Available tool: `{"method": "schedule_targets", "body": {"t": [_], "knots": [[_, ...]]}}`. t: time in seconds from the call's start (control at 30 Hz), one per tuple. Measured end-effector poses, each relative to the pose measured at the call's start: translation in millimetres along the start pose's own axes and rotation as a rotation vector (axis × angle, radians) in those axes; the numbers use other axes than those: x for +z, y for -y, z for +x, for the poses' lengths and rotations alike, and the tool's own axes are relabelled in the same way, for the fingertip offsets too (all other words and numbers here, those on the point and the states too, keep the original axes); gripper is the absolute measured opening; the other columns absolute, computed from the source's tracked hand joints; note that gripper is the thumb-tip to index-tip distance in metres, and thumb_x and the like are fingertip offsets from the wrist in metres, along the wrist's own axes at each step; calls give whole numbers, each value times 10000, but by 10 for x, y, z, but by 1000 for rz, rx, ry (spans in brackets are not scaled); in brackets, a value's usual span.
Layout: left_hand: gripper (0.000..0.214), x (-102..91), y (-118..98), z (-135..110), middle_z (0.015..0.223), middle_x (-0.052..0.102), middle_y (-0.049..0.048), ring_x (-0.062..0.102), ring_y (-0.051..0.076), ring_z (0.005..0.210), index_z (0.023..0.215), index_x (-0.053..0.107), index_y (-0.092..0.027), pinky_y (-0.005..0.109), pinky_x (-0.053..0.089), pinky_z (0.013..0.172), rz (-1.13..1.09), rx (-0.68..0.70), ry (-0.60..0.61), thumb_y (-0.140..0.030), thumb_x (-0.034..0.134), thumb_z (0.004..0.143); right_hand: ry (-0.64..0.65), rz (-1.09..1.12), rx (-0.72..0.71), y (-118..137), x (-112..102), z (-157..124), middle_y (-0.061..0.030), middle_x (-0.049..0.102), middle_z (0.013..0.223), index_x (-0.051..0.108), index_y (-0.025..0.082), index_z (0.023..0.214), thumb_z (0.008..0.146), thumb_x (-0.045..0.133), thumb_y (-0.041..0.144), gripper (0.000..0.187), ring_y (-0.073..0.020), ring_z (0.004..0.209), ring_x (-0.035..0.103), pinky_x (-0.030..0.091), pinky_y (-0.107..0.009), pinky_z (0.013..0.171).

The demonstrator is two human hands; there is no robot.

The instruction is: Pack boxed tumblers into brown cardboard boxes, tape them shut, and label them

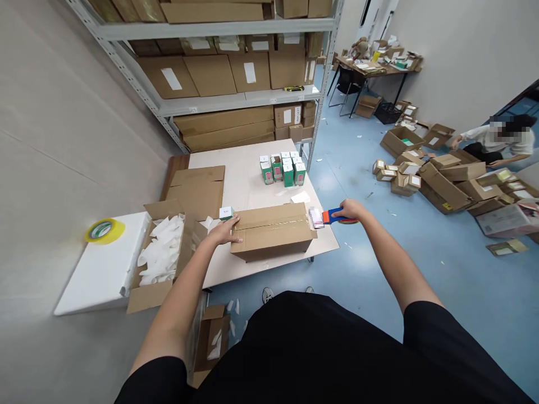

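A long cardboard box point(269, 230) lies on the table near its front edge, its top flaps meeting along a seam with shiny tape on it. At the box's left end rests my left hand point(225, 231), fingers spread over the top and side. My right hand point(350, 210) is wrapped round a blue and orange tape dispenser point(336, 215), held just beyond the box's right end. Next to the box's far left corner sits a small white and green carton point(226, 212). Several green and white cartons point(288, 173) stand grouped toward the back right of the table.
On the left, an open box with white paper point(162, 247) stands beside a white foam block point(101, 269) bearing a yellow tape roll point(104, 230). Shelves point(240, 98) of boxes rise behind the table point(248, 151). A person point(501, 140) crouches among boxes at far right.
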State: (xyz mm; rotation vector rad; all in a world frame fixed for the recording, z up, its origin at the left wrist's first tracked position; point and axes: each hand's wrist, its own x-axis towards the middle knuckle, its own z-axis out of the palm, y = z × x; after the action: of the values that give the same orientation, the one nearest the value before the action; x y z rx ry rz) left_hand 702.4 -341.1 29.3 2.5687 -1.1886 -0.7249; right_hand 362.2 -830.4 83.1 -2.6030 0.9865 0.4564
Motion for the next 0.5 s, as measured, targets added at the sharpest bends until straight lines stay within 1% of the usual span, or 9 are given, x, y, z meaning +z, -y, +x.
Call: {"method": "schedule_targets", "body": {"t": [0.1,0.17,0.2,0.23,0.27,0.3,0.37,0.43,0.5], "knots": [[1174,-32,-42,-30,1720,335,146,376,390,1558,1627,430,-226,446,322,1259,3,7,12,-560,895,602,1,-36,11,298,244,61,-143,729,826,753,144,809,748,859,602,475,-269,821,669,415,-319,667],[1173,-62,-88,-62,1725,325,131,402,377,1547,1639,410,-244,419,356,1241,-6,-12,30,-557,892,617,-1,-24,-12,511,480,86,-176,757,924,775,127,930,777,844,594,496,-295,899,683,455,-330,716],[1176,-78,-113,-77,1725,325,124,411,374,1543,1643,404,-255,411,375,1229,-11,-27,36,-561,893,618,-27,-15,-17,601,612,90,-188,763,970,778,124,975,794,835,582,496,-312,946,688,473,-338,750],[1183,-91,-137,-92,1724,327,119,412,372,1543,1645,399,-263,406,387,1220,-15,-41,41,-567,897,615,-43,-11,-35,669,750,87,-194,767,1017,777,128,1019,806,836,548,475,-322,991,694,486,-341,790],[1193,-104,-161,-103,1724,327,117,406,370,1547,1646,396,-267,404,390,1218,-17,-51,44,-572,901,608,-65,-14,-20,710,889,77,-204,765,1063,773,129,1057,821,833,508,450,-335,1040,695,492,-348,834],[1203,-114,-181,-112,1725,323,116,396,367,1553,1647,392,-268,402,384,1223,-19,-56,45,-577,904,603,-69,4,4,721,1027,61,-211,761,1102,764,132,1092,843,815,501,448,-338,1072,696,495,-348,857],[1216,-127,-211,-120,1730,304,119,379,358,1563,1650,384,-264,398,366,1236,-23,-58,47,-581,907,599,-62,92,98,655,1297,16,-208,753,1151,736,146,1162,901,737,547,478,-327,1088,705,502,-342,861],[1208,-135,-221,-116,1729,304,123,393,356,1556,1648,385,-267,400,370,1234,-28,-65,50,-576,908,604,-60,217,205,506,1550,-37,-199,751,1167,700,150,1222,951,646,576,508,-313,1078,714,507,-335,851],[1202,-140,-218,-99,1722,319,133,436,359,1531,1646,389,-262,397,395,1216,-26,-79,58,-563,912,606,-54,347,272,333,1785,-86,-179,754,1167,674,151,1258,978,593,509,461,-300,1063,720,510,-324,844]]}}
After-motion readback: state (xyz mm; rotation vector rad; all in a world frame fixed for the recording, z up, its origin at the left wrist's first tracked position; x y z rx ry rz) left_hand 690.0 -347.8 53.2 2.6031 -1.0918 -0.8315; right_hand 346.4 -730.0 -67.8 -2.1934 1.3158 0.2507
